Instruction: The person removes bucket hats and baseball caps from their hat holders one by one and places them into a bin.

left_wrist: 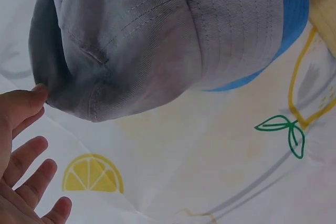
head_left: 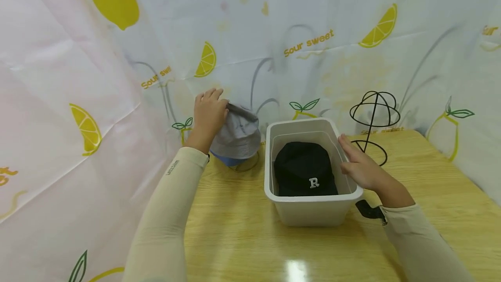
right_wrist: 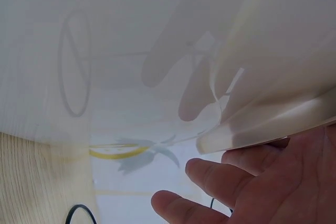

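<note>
My left hand (head_left: 209,114) pinches the edge of a grey cap (head_left: 238,132) between thumb and fingers; the other fingers stick out loosely. In the left wrist view the cap (left_wrist: 136,40) shows a brim with rows of stitching and a blue layer (left_wrist: 296,14) beneath it. My right hand (head_left: 362,166) is at the right rim of a white plastic tub (head_left: 313,210), its fingers extended. From the right wrist, these fingers (right_wrist: 210,177) appear outside the tub wall (right_wrist: 121,77). Inside the tub lies a black cap (head_left: 303,166) with a white letter R.
A black wire hat stand (head_left: 374,116) stands behind the tub on the right. Below the grey cap, a thin wire ring (head_left: 244,166) rests on the wooden table (head_left: 235,229). A lemon-printed curtain (head_left: 242,34) hangs behind and to the left.
</note>
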Demonstrator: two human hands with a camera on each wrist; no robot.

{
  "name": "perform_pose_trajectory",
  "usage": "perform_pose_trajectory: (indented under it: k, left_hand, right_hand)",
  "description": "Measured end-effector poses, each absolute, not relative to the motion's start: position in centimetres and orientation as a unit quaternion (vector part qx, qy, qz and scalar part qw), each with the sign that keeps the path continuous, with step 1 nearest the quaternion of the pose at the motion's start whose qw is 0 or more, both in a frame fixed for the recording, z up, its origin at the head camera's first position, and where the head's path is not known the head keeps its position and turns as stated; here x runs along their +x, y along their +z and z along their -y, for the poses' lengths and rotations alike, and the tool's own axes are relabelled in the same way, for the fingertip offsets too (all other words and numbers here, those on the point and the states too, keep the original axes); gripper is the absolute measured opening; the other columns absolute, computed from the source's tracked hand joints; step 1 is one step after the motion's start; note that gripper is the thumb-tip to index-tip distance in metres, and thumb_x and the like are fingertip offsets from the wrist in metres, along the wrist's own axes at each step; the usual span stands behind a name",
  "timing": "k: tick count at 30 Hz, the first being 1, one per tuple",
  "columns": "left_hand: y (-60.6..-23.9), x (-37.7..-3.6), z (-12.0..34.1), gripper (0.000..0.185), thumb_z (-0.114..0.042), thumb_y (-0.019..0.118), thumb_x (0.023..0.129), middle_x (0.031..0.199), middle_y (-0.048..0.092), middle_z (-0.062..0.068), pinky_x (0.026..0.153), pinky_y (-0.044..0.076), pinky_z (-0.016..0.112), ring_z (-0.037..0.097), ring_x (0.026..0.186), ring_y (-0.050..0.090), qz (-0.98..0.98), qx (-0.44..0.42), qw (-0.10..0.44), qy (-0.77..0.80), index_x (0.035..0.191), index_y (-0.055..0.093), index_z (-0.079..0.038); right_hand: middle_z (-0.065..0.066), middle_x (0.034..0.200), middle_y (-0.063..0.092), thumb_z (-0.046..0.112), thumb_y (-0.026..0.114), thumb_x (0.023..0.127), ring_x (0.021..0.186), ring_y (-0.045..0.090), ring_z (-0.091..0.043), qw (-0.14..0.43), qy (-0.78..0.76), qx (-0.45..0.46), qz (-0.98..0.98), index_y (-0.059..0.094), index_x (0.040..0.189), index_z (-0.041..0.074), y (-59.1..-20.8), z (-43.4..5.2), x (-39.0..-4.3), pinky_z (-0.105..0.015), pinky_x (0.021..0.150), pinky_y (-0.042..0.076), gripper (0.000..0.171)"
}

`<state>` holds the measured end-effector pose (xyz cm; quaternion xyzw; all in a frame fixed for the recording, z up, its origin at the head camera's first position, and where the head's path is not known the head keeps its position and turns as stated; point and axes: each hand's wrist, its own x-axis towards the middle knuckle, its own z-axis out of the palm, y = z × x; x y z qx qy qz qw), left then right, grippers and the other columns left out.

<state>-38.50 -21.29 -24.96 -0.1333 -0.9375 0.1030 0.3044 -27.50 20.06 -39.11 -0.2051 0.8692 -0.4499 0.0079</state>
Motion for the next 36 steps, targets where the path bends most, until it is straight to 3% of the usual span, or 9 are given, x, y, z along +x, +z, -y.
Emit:
perform_pose_trajectory:
  k: [13, 22, 29, 36]
  left_hand:
    - [-25.3, -39.8, 21.2, 0.024, -0.028, 0.071, 0.098, 0.152, 0.058, 0.005, 0.112, 0.039, 0.053, 0.03, 0.143, 0.047, 0.94, -0.129, 0.296, 0.111, 0.119, 0.077, -0.017]
    - [-25.4, -40.4, 21.0, 0.017, -0.019, 0.066, 0.1, 0.14, 0.068, 0.003, 0.112, 0.037, 0.054, 0.03, 0.137, 0.054, 0.923, -0.136, 0.344, 0.11, 0.105, 0.082, -0.017]
    - [-25.5, -40.8, 21.2, 0.023, -0.013, 0.058, 0.102, 0.138, 0.068, 0.005, 0.116, 0.03, 0.059, 0.033, 0.139, 0.051, 0.916, -0.139, 0.36, 0.107, 0.101, 0.081, -0.012]
    - [-24.8, -40.6, 21.2, 0.025, -0.008, 0.054, 0.103, 0.139, 0.067, 0.008, 0.114, 0.031, 0.062, 0.037, 0.141, 0.049, 0.907, -0.135, 0.379, 0.124, 0.1, 0.079, -0.007]
  right_hand:
    - [-0.014, 0.173, -0.013, -0.001, 0.049, 0.092, 0.159, -0.01, -0.043, 0.003, -0.455, -0.21, -0.866, -0.001, 0.165, 0.003, -39.3, -20.1, -27.6, -0.07, 0.122, 0.004, 0.089]
    - [-0.011, 0.173, -0.013, 0.001, 0.048, 0.093, 0.159, -0.01, -0.041, 0.005, -0.455, -0.206, -0.866, -0.002, 0.166, 0.005, -39.0, -20.1, -27.5, -0.071, 0.121, 0.005, 0.089]
    - [-0.012, 0.173, -0.013, 0.001, 0.048, 0.093, 0.159, -0.009, -0.043, 0.005, -0.447, -0.208, -0.87, -0.003, 0.166, 0.006, -39.0, -20.1, -27.6, -0.071, 0.121, 0.005, 0.089]
    - [-0.01, 0.173, -0.014, 0.001, 0.047, 0.094, 0.159, -0.011, -0.04, 0.01, -0.452, -0.207, -0.868, -0.004, 0.166, 0.006, -39.1, -20.2, -27.6, -0.071, 0.121, 0.004, 0.088]
